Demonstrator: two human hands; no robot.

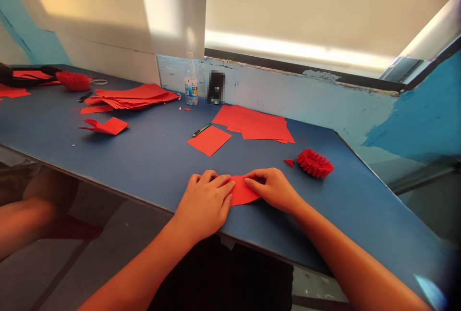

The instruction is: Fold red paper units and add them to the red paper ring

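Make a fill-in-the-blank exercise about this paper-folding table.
1. The small folded paper sheet pressed under the left hand and the right hand is ____ in colour.
2. The pleated red paper ornament lies on the ____ side of the right hand.
3. The clear plastic water bottle stands on the ____ tabletop.
Missing words: red; right; blue.

- Blue table (144, 157) spans the scene from left to right.
- Far wall (317, 97): pale blue, paint chipped.
- Cream roller blind (306, 3) above; bright daylight strip (288, 49) beneath it.
- Grey floor (54, 277) near left.
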